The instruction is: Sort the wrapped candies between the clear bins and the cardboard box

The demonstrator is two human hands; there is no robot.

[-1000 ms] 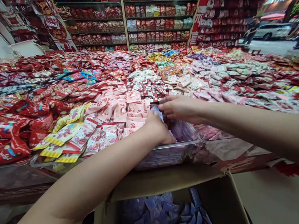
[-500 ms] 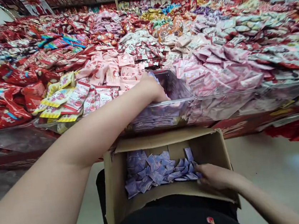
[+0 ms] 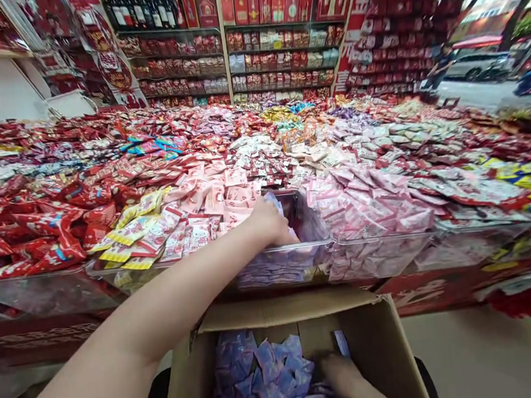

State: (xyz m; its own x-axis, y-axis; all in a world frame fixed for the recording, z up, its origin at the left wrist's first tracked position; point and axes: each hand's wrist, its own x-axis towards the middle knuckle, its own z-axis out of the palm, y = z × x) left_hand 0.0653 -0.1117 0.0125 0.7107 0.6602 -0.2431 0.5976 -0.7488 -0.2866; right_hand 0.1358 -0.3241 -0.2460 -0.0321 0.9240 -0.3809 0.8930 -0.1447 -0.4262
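My left hand (image 3: 269,224) reaches into a clear plastic bin (image 3: 296,256) on the sweets counter, its fingers curled down among purple wrapped sweets (image 3: 278,274) and a pale wrapper at the fingertips. My right hand (image 3: 339,373) is down inside an open cardboard box (image 3: 382,345) in front of me. It is buried among purple sweet packets (image 3: 267,378), and its fingers are hidden. Pink packets (image 3: 226,194) lie just left of the bin and more pink ones (image 3: 366,203) to its right.
A wide counter carries heaps of wrapped sweets: red packets (image 3: 48,224) at the left, yellow-edged ones (image 3: 130,233), white and mixed ones (image 3: 270,154) further back. Shelves of red boxes and bottles (image 3: 274,25) line the rear. A street with a car (image 3: 480,66) shows at the right.
My right hand went from the bin down into the cardboard box and now digs deeper among the purple packets. My left hand stays in the bin. The view tilted down, then up again.
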